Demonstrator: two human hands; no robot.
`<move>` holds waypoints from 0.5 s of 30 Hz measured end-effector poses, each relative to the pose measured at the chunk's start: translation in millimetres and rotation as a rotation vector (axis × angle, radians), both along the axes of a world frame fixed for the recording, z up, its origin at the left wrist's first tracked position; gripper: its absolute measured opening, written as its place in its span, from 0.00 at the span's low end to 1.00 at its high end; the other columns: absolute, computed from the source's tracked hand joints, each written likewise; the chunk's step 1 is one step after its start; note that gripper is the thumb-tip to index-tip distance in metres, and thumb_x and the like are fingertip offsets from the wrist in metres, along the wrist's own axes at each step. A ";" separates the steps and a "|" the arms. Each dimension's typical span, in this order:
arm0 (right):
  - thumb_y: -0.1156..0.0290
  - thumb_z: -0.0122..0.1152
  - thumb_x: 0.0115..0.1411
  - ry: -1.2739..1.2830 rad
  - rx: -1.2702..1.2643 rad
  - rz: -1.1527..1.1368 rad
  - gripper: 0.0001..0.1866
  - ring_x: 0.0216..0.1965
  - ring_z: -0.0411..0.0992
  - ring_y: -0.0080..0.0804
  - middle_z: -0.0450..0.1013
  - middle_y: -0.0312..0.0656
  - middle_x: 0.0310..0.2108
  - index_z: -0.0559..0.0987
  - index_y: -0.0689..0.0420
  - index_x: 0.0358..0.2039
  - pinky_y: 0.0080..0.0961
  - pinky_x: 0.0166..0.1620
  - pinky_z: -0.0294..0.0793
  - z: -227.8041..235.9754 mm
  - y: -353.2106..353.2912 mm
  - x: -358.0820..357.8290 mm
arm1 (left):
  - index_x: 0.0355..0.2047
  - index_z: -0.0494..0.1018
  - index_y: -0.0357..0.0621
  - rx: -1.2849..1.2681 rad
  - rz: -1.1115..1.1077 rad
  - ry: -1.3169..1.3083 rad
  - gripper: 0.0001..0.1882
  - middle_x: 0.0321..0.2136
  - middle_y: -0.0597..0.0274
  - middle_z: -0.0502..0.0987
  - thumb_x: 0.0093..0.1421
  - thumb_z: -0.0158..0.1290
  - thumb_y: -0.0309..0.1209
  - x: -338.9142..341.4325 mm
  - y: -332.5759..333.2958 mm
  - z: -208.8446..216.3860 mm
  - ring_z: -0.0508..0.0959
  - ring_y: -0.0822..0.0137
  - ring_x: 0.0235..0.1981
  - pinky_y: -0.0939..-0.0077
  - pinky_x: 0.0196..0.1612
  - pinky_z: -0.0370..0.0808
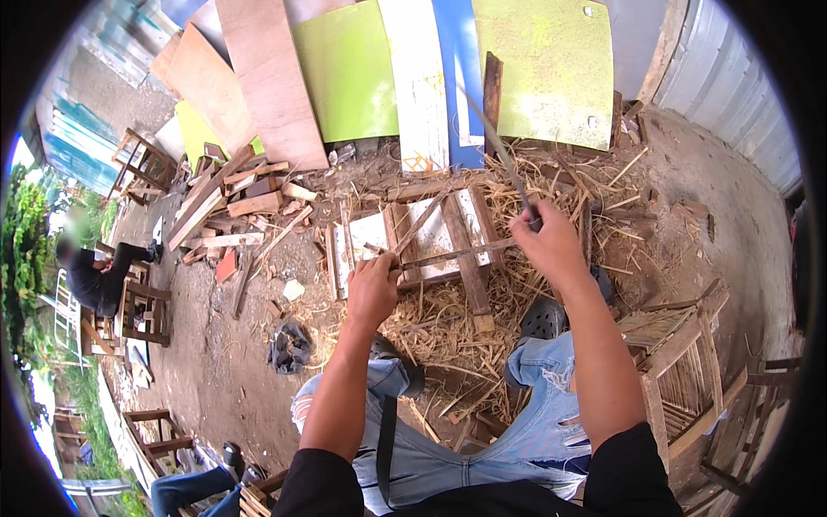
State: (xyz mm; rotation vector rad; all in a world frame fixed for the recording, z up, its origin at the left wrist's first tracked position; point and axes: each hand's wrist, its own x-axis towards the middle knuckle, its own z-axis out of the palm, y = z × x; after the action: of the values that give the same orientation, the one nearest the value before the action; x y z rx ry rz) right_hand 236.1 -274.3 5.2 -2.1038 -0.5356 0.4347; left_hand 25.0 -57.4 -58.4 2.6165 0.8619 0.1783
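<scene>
My left hand (373,291) is closed round one end of a thin wooden strip (457,255) that runs rightward over a low wooden frame. My right hand (551,241) grips the dark handle of a long-bladed machete (502,148), whose blade points up and away to the far left. The strip's other end reaches close to my right hand; whether they touch I cannot tell. Beneath both hands stands the low frame (474,284), made of wooden slats with white panels (424,217) between them. Straw-like shavings lie all around it.
Scrap wood (257,203) is heaped at the left, near a crumpled black bag (289,347). Large boards (543,73) lean along the back. A slatted wooden piece (680,370) stands at my right. One person (96,280) sits far left; another's jeans-clad leg (194,489) shows lower left.
</scene>
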 end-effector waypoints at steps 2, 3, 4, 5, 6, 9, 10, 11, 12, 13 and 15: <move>0.60 0.65 0.58 -0.058 -0.011 0.064 0.19 0.29 0.70 0.32 0.73 0.43 0.27 0.77 0.64 0.39 0.32 0.35 0.69 -5.8 1.7 -3.5 | 0.42 0.76 0.45 -0.105 0.002 -0.145 0.09 0.40 0.53 0.79 0.61 0.56 0.30 -2.0 -1.5 12.1 0.75 0.50 0.46 0.57 0.51 0.70; 0.59 0.67 0.58 -0.020 -0.029 0.102 0.22 0.30 0.71 0.35 0.74 0.45 0.30 0.76 0.65 0.41 0.34 0.36 0.69 -7.8 1.6 -4.3 | 0.43 0.75 0.44 -0.169 0.007 -0.201 0.09 0.40 0.52 0.79 0.62 0.56 0.29 -4.3 -2.1 18.4 0.75 0.49 0.46 0.58 0.50 0.70; 0.58 0.67 0.58 -0.090 -0.045 0.109 0.22 0.32 0.73 0.39 0.75 0.47 0.31 0.76 0.65 0.42 0.35 0.38 0.71 -9.9 3.1 -6.0 | 0.43 0.75 0.43 -0.222 0.014 -0.270 0.09 0.40 0.52 0.79 0.62 0.56 0.28 -5.9 -2.3 23.5 0.75 0.49 0.45 0.58 0.49 0.71; 0.58 0.66 0.58 -0.182 -0.033 0.110 0.22 0.34 0.75 0.42 0.76 0.49 0.32 0.76 0.64 0.42 0.37 0.41 0.72 -10.8 3.7 -7.2 | 0.43 0.74 0.41 -0.203 -0.015 -0.308 0.09 0.38 0.50 0.79 0.62 0.55 0.27 -7.2 -2.0 27.5 0.75 0.48 0.43 0.60 0.47 0.72; 0.58 0.65 0.58 -0.221 -0.080 0.103 0.21 0.36 0.77 0.46 0.76 0.51 0.34 0.76 0.64 0.43 0.39 0.43 0.73 -10.9 4.9 -8.0 | 0.43 0.74 0.40 -0.220 -0.009 -0.308 0.09 0.38 0.52 0.79 0.63 0.55 0.27 -8.5 -1.4 30.0 0.76 0.51 0.43 0.62 0.48 0.72; 0.59 0.66 0.58 -0.074 -0.057 0.084 0.22 0.37 0.76 0.45 0.76 0.50 0.33 0.75 0.66 0.43 0.38 0.44 0.73 -4.5 4.8 -6.5 | 0.44 0.73 0.39 -0.331 0.029 -0.376 0.09 0.36 0.56 0.79 0.65 0.55 0.28 -10.9 3.4 30.2 0.76 0.61 0.41 0.68 0.48 0.72; 0.59 0.66 0.58 0.052 -0.066 0.073 0.22 0.37 0.76 0.45 0.75 0.49 0.33 0.75 0.66 0.42 0.38 0.44 0.72 -0.8 4.4 -5.5 | 0.44 0.73 0.40 -0.414 0.037 -0.424 0.09 0.35 0.57 0.78 0.66 0.55 0.29 -10.6 5.8 29.1 0.76 0.63 0.40 0.68 0.47 0.73; 0.61 0.66 0.59 0.029 -0.017 0.057 0.21 0.29 0.75 0.37 0.74 0.44 0.28 0.74 0.66 0.43 0.34 0.36 0.73 3.0 5.3 -4.5 | 0.44 0.73 0.41 -0.512 0.051 -0.460 0.09 0.33 0.57 0.78 0.66 0.55 0.30 -10.5 8.7 28.4 0.76 0.65 0.38 0.69 0.46 0.73; 0.61 0.65 0.59 0.110 0.032 0.058 0.21 0.27 0.74 0.33 0.73 0.42 0.27 0.74 0.65 0.44 0.31 0.32 0.72 6.6 5.2 -4.2 | 0.45 0.73 0.43 -0.640 0.036 -0.538 0.08 0.35 0.62 0.77 0.68 0.53 0.29 -10.1 11.1 28.1 0.76 0.67 0.40 0.71 0.46 0.73; 0.62 0.65 0.60 0.206 0.044 0.043 0.20 0.24 0.72 0.30 0.72 0.41 0.27 0.74 0.65 0.44 0.29 0.29 0.71 10.5 4.0 -3.5 | 0.46 0.72 0.45 -0.783 0.024 -0.605 0.07 0.36 0.66 0.77 0.69 0.52 0.29 -9.2 12.9 28.4 0.76 0.70 0.41 0.74 0.47 0.72; 0.64 0.64 0.62 0.342 0.097 0.010 0.19 0.18 0.67 0.19 0.69 0.37 0.26 0.72 0.64 0.46 0.20 0.19 0.64 14.4 5.3 -5.1 | 0.46 0.71 0.49 -1.119 0.056 -0.737 0.07 0.37 0.70 0.76 0.70 0.51 0.30 -6.8 14.1 30.6 0.77 0.73 0.42 0.74 0.48 0.74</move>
State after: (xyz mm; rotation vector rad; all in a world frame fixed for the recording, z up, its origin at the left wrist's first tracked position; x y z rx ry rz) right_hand 231.0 -269.0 19.6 -1.8820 -0.3585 0.7423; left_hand 18.2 -43.3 -27.9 1.3219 0.5111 0.4694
